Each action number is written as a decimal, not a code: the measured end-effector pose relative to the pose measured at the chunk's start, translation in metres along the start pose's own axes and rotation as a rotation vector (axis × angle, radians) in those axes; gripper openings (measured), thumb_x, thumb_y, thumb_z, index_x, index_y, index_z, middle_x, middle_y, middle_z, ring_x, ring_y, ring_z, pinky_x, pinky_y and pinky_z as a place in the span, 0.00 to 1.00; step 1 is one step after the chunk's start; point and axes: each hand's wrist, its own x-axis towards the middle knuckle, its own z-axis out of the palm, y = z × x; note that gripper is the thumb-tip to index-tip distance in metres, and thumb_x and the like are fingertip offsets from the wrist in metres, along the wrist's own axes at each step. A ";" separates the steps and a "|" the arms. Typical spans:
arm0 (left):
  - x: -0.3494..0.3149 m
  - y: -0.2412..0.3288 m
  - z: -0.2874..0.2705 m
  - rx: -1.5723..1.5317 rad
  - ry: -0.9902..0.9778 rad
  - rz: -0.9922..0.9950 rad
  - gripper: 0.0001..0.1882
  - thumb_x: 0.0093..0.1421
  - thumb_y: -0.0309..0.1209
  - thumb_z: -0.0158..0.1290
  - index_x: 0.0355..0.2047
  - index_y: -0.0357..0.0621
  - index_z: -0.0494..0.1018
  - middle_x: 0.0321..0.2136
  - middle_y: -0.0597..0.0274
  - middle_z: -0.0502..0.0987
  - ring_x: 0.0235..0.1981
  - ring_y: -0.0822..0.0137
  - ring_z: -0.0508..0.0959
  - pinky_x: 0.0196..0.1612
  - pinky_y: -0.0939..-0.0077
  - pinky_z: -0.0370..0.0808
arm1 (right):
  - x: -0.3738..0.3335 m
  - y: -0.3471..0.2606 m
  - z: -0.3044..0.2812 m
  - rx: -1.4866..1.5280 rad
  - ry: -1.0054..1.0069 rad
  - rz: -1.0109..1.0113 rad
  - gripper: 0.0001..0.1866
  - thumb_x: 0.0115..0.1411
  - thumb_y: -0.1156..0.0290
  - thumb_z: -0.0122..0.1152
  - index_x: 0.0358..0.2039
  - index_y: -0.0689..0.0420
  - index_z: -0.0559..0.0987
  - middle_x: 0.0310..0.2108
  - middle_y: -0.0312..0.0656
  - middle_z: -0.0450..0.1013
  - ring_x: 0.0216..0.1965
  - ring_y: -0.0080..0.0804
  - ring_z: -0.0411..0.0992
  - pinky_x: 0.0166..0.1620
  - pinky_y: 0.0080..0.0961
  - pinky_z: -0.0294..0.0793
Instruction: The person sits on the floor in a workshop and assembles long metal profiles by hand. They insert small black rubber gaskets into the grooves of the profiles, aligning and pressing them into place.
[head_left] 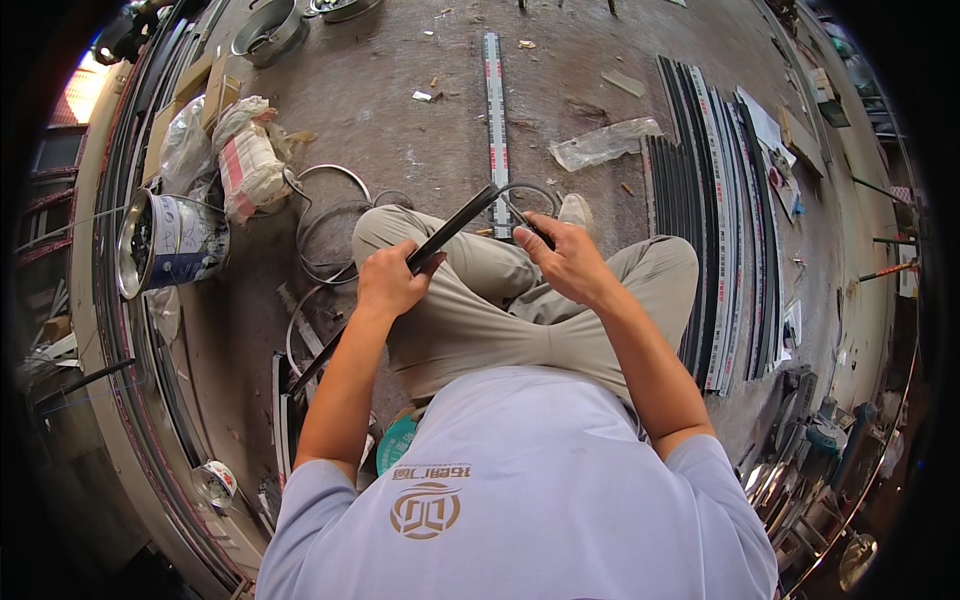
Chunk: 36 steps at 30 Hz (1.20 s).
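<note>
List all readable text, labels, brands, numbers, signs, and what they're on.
Lilac shirt: gold emblem and characters, upside down in view; wording not copied here.
Long strip on the floor: repeated red and dark print, too small.
Strip bundle at right: red print, too small.
Bucket: blue-and-white label, too blurred.
Dark bar in left hand: no print discernible.

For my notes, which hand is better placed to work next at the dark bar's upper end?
Probably the right hand: it is nearer that end, whereas the left hand holds the dark bar farther down.
</note>
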 end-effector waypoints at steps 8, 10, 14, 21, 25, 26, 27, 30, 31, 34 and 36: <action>0.000 0.003 -0.001 0.033 -0.025 0.024 0.26 0.62 0.56 0.62 0.28 0.43 0.79 0.23 0.45 0.81 0.32 0.40 0.83 0.38 0.48 0.77 | -0.007 0.010 0.003 0.153 -0.068 0.152 0.33 0.73 0.51 0.58 0.62 0.71 0.75 0.56 0.61 0.78 0.58 0.45 0.77 0.61 0.34 0.73; 0.001 0.004 -0.001 0.045 -0.030 0.030 0.26 0.62 0.56 0.62 0.28 0.43 0.79 0.24 0.45 0.81 0.32 0.40 0.83 0.38 0.48 0.78 | -0.008 0.010 0.002 0.175 -0.082 0.182 0.32 0.73 0.51 0.58 0.62 0.71 0.75 0.55 0.61 0.79 0.58 0.45 0.77 0.61 0.34 0.73; 0.001 0.005 -0.001 0.054 -0.044 0.033 0.26 0.62 0.56 0.62 0.28 0.43 0.79 0.23 0.45 0.81 0.31 0.40 0.83 0.38 0.47 0.78 | -0.009 0.001 -0.005 0.240 -0.173 0.314 0.32 0.74 0.52 0.58 0.61 0.71 0.75 0.55 0.61 0.79 0.58 0.43 0.77 0.61 0.34 0.73; 0.005 0.007 0.000 0.066 -0.073 0.008 0.26 0.62 0.56 0.62 0.29 0.43 0.79 0.23 0.45 0.81 0.31 0.39 0.83 0.38 0.47 0.78 | -0.009 0.023 0.005 0.189 -0.039 0.149 0.26 0.74 0.55 0.58 0.59 0.66 0.78 0.36 0.46 0.79 0.38 0.29 0.73 0.44 0.28 0.73; 0.004 0.007 0.000 0.070 -0.078 0.008 0.26 0.61 0.57 0.61 0.29 0.43 0.79 0.23 0.45 0.81 0.31 0.39 0.83 0.39 0.47 0.78 | -0.008 0.023 0.006 0.262 -0.056 0.124 0.22 0.75 0.57 0.58 0.55 0.64 0.78 0.25 0.30 0.70 0.28 0.17 0.65 0.31 0.20 0.68; 0.005 0.007 0.000 0.073 -0.085 0.006 0.27 0.61 0.57 0.61 0.29 0.43 0.80 0.23 0.45 0.81 0.31 0.39 0.83 0.39 0.47 0.78 | -0.007 0.024 0.007 0.269 -0.051 0.121 0.20 0.76 0.57 0.57 0.51 0.63 0.80 0.25 0.30 0.69 0.27 0.17 0.65 0.30 0.21 0.67; 0.005 0.008 -0.001 0.076 -0.092 0.005 0.27 0.61 0.58 0.61 0.29 0.43 0.80 0.23 0.45 0.81 0.31 0.40 0.83 0.39 0.47 0.78 | -0.008 0.026 0.008 0.262 -0.061 0.143 0.19 0.76 0.56 0.57 0.48 0.63 0.79 0.25 0.30 0.69 0.27 0.16 0.64 0.30 0.20 0.67; 0.008 0.010 -0.006 0.062 -0.151 -0.036 0.28 0.61 0.59 0.61 0.30 0.43 0.81 0.24 0.45 0.81 0.32 0.40 0.83 0.39 0.47 0.78 | -0.006 0.017 0.004 0.251 -0.081 0.166 0.18 0.76 0.56 0.55 0.40 0.60 0.78 0.24 0.29 0.68 0.25 0.16 0.63 0.29 0.20 0.66; 0.009 0.009 -0.006 0.056 -0.159 -0.037 0.28 0.61 0.60 0.60 0.30 0.43 0.81 0.24 0.45 0.81 0.33 0.40 0.83 0.39 0.46 0.78 | -0.006 0.018 0.005 0.258 -0.076 0.150 0.18 0.77 0.56 0.55 0.38 0.60 0.77 0.23 0.29 0.68 0.25 0.16 0.63 0.29 0.20 0.65; 0.012 0.005 -0.006 0.049 -0.183 -0.043 0.29 0.61 0.60 0.60 0.31 0.43 0.82 0.25 0.44 0.82 0.34 0.40 0.83 0.40 0.47 0.78 | -0.002 0.022 0.004 0.287 -0.112 0.175 0.20 0.76 0.55 0.54 0.37 0.60 0.77 0.23 0.31 0.68 0.25 0.19 0.64 0.30 0.24 0.66; 0.013 0.003 -0.006 0.057 -0.197 -0.048 0.29 0.61 0.60 0.60 0.32 0.42 0.83 0.25 0.43 0.82 0.34 0.40 0.83 0.41 0.47 0.78 | 0.003 0.029 0.007 0.336 -0.126 0.199 0.20 0.76 0.55 0.54 0.36 0.60 0.77 0.23 0.32 0.69 0.25 0.20 0.64 0.30 0.25 0.66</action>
